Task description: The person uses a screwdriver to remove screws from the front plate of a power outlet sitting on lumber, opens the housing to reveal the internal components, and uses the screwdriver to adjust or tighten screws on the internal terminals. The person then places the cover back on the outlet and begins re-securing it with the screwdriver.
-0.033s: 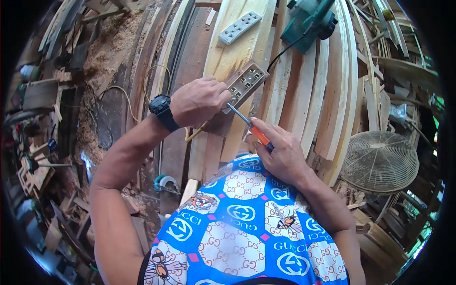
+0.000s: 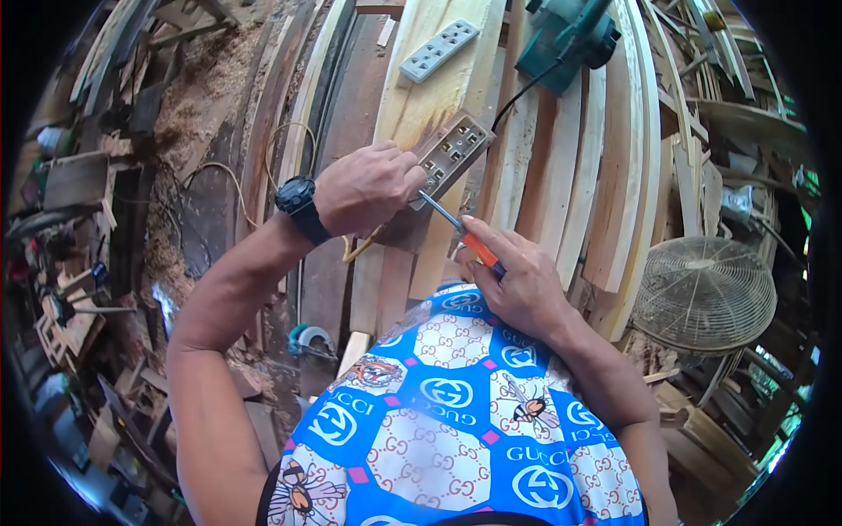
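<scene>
My right hand (image 2: pixel 526 285) is closed round the orange handle of a screwdriver (image 2: pixel 481 249). The screwdriver's metal shaft slants up and left, its tip at the near end of an opened power strip base (image 2: pixel 453 156) with bare metal contacts. At that same near end my left hand (image 2: pixel 372 186), a black watch on its wrist, has its fingers curled closed; what they pinch is hidden under the hand. A yellowish cable (image 2: pixel 361 247) comes out below the left hand. Farther off, a white socket cover (image 2: pixel 439 51) lies on a pale plank.
Long wooden planks (image 2: pixel 561 175) run away from me under the work. A green power tool (image 2: pixel 566 44) with a black cord stands on them at the far right. A round wire fan guard (image 2: pixel 702 294) is at the right. Sawdust and wood scraps (image 2: pixel 210 70) cover the left.
</scene>
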`<state>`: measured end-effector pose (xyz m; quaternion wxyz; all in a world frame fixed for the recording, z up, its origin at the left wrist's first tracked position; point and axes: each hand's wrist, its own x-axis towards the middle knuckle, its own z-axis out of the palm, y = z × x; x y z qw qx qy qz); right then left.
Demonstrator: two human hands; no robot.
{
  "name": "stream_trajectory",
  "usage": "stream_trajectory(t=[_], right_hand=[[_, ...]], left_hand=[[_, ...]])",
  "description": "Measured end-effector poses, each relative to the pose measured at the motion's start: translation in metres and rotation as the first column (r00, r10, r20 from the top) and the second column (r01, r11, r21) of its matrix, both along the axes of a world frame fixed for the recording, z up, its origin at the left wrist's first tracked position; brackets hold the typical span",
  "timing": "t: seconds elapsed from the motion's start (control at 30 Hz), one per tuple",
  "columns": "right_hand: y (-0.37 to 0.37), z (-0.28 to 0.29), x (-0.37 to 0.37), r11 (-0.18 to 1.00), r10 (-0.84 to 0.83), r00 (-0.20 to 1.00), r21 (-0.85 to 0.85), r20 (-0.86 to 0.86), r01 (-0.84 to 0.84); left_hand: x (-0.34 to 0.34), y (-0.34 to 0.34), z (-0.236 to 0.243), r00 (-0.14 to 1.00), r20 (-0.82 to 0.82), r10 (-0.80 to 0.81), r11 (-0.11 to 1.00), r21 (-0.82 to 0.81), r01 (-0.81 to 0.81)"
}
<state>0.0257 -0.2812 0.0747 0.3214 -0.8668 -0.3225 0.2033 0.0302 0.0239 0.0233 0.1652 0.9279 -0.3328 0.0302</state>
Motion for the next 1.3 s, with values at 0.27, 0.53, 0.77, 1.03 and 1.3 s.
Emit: stream_trajectory(t=[0.27,0.53,0.77,1.03,1.3], right_hand=[[0.000,-0.003,-0.003,1.000,0.011,1.000,0.021,0.008,-0.012],[0.002,0.001,-0.002,0.999,-0.031,0.999,0.015,-0.009,0.031],[0.001,0.002,0.008,1.000,0.010,0.999,-0.003,0.046,-0.010],[-0.005,0.005,0.032,0.982,0.165,0.972,-0.121,0.164,-0.146],[-0.003,0.003,0.038,0.976,0.205,0.957,-0.115,0.203,-0.185]], left_hand=[[-0.002,-0.005,0.003,0.999,0.039,0.002,1.000,0.014,-0.003],[-0.010,0.016,-0.014,0.971,-0.192,0.144,0.902,-0.377,-0.208],[-0.001,0.015,-0.013,0.968,-0.238,0.078,0.938,-0.311,-0.153],[-0.003,0.011,-0.015,0.969,-0.221,0.107,0.943,-0.285,-0.169],[-0.001,0.011,-0.013,0.963,-0.250,0.102,0.943,-0.283,-0.174]])
